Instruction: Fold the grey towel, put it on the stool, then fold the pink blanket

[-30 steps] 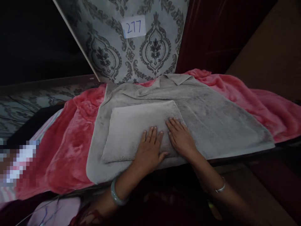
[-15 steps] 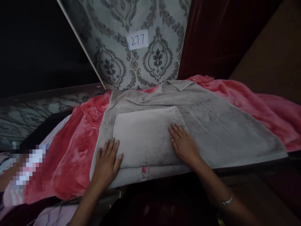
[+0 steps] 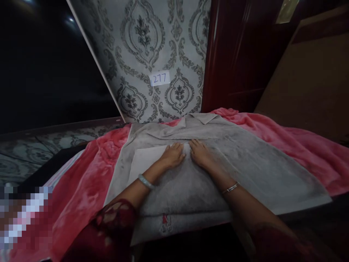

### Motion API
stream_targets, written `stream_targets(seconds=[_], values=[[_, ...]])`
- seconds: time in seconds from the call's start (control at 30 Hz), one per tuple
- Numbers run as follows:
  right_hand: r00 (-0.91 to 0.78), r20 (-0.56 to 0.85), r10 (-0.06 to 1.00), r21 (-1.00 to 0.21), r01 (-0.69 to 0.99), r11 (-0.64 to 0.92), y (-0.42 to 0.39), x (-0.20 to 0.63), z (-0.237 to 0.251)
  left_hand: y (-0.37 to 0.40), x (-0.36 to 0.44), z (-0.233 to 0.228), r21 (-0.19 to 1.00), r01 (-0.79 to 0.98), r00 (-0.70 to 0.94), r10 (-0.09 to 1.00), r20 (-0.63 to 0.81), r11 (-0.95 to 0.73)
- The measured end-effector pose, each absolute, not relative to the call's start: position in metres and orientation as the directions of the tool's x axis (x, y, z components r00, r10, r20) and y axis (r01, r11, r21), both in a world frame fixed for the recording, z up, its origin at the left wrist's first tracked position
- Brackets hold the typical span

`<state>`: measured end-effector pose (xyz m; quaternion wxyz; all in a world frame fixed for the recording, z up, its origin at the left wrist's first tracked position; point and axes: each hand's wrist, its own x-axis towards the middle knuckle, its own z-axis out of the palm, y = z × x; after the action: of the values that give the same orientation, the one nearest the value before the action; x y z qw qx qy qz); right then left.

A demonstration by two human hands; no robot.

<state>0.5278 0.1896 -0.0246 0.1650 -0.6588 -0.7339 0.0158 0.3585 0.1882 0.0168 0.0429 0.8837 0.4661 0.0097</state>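
A grey towel [image 3: 259, 163] lies spread over a pink blanket [image 3: 81, 182], with its left part folded into a paler grey rectangle [image 3: 144, 160]. Both my hands rest flat at the far edge of that folded part, fingers together and pointing away from me. My left hand [image 3: 172, 155] and my right hand [image 3: 199, 153] lie side by side, almost touching. A small red embroidered mark [image 3: 165, 221] shows on the towel's near edge. I wear a pale bangle on the left wrist and a thin metal bracelet on the right.
A patterned grey wall panel [image 3: 152, 54] with a paper label reading 277 [image 3: 160, 78] stands behind the towel. A dark red door [image 3: 231, 58] is to its right. A blurred patch sits at the lower left.
Both hands have slid from the near edge of the folded part to its far edge and come together. The view has tilted up, showing more wall.
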Motion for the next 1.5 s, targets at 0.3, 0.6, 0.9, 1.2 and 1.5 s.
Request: stream_targets(seconds=[0.3,0.6,0.9,1.2,1.5], values=[[-0.085,0.247,0.965,-0.225,0.964,0.143,0.190,0.532,-0.050,0.207,0.345,-0.017,0.043,0.856,0.510,0.856,0.085,-0.514],[-0.079,0.232,0.969,-0.253,0.957,0.139,0.192,0.532,-0.051,0.219,0.237,-0.009,0.039,0.939,0.335,0.936,0.108,-0.341],[-0.086,0.242,0.966,-0.278,0.948,0.154,0.193,0.537,-0.055,0.211,0.205,-0.003,0.127,0.976,0.175,0.985,0.003,-0.174],[-0.108,0.306,0.946,-0.309,0.929,0.206,0.171,0.542,-0.040,0.115,0.272,0.020,0.059,0.915,0.391,0.912,0.126,-0.400],[-0.193,0.352,0.916,-0.187,0.944,0.270,0.064,0.532,-0.057,0.042,0.362,-0.036,-0.027,0.809,0.583,0.797,0.159,-0.587]])
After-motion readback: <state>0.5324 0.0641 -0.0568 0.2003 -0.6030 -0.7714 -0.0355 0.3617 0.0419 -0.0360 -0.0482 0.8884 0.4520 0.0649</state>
